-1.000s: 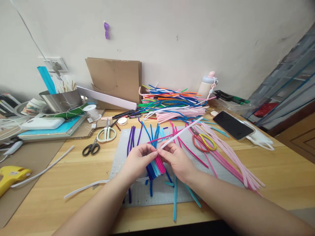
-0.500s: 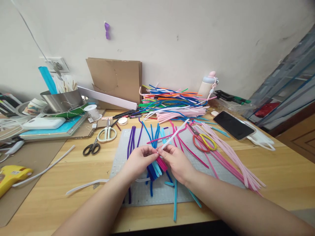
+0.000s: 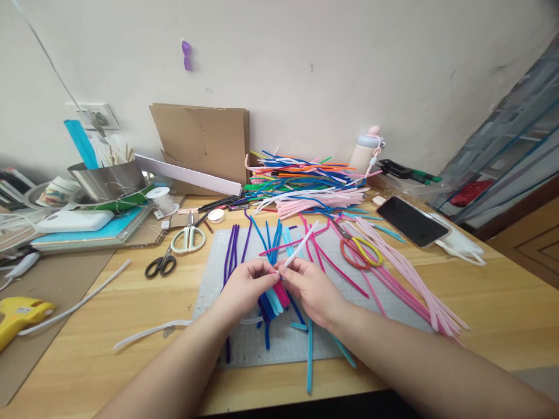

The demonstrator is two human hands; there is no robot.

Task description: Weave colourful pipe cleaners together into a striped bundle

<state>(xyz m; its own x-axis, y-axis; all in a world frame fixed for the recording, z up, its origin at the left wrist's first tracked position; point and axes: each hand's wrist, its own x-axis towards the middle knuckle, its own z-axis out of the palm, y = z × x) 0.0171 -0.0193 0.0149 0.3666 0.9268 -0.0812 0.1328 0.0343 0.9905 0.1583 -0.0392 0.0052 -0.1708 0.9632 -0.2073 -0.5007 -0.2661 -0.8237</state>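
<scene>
Over the middle of a grey cutting mat (image 3: pixel 349 326), my two hands meet with fingertips almost touching. My left hand (image 3: pixel 251 285) is closed in a pinch at the upper end of a bundle of blue, light-blue and magenta pipe cleaners (image 3: pixel 274 299). My right hand (image 3: pixel 312 288) pinches the same spot, closed round a white pipe cleaner (image 3: pixel 301 244) whose free end points up and right. The exact grip is partly hidden by the fingers. Purple pipe cleaners (image 3: pixel 233 250) lie left of the hands, with magenta ones (image 3: pixel 340 270) to the right.
Red-and-yellow scissors (image 3: pixel 360 253) lie on the mat's right. Two more pairs, white-handled (image 3: pixel 188 237) and black-handled (image 3: pixel 161 265), lie left. A pipe cleaner pile (image 3: pixel 305 180), a phone (image 3: pixel 413 221), a bottle (image 3: pixel 367 151) and a yellow glue gun (image 3: pixel 26 314) surround the mat.
The white pipe cleaner's free end has shortened and shifted left. The bundle beneath the hands has swung slightly left and more upright. Both hands remain pinched together, and the view has shifted slightly.
</scene>
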